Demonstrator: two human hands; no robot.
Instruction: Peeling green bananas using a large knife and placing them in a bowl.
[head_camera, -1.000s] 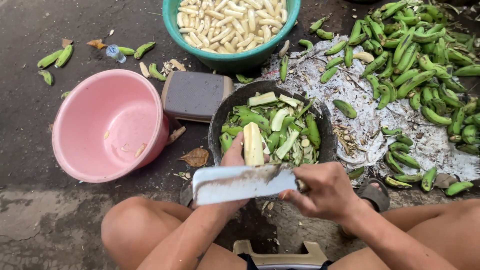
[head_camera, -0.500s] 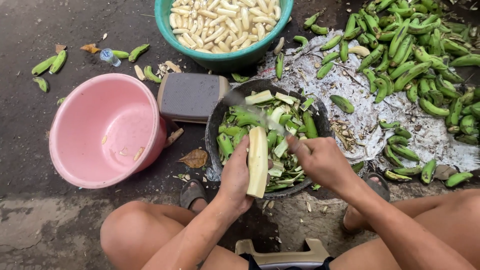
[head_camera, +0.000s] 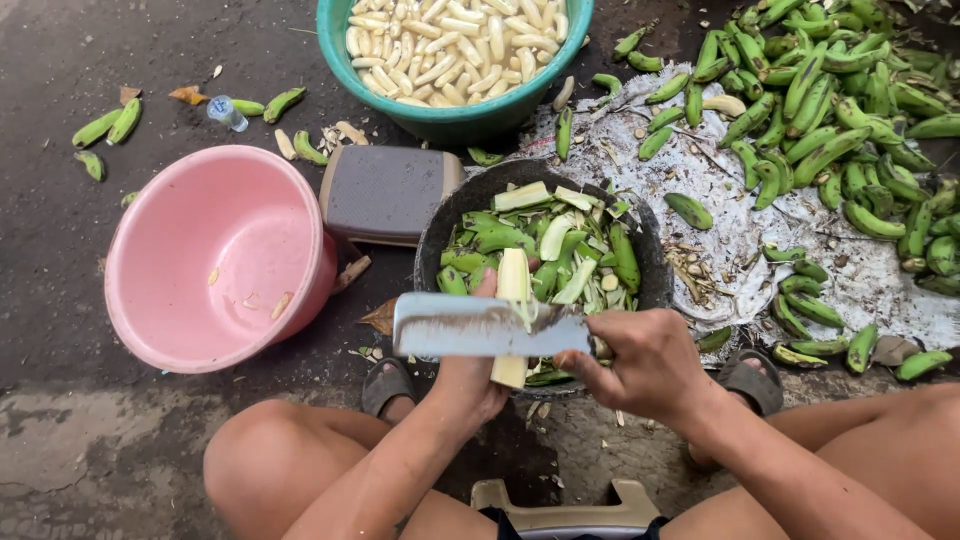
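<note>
My left hand grips a pale, partly peeled banana held upright over a dark round basin full of green peels. My right hand holds the handle of a broad cleaver, whose flat blade lies crosswise in front of the banana, pointing left. Both hands work just above the near rim of the basin, between my bare knees.
An empty pink basin stands at the left, a grey block behind it. A teal basin of peeled bananas sits at the top. Green bananas are heaped on a sheet at the right. Sandalled feet flank the dark basin.
The cleaver has swung back across the banana with its blade flat and pointing left; half a second ago the blade was out of sight and the banana stood exposed.
</note>
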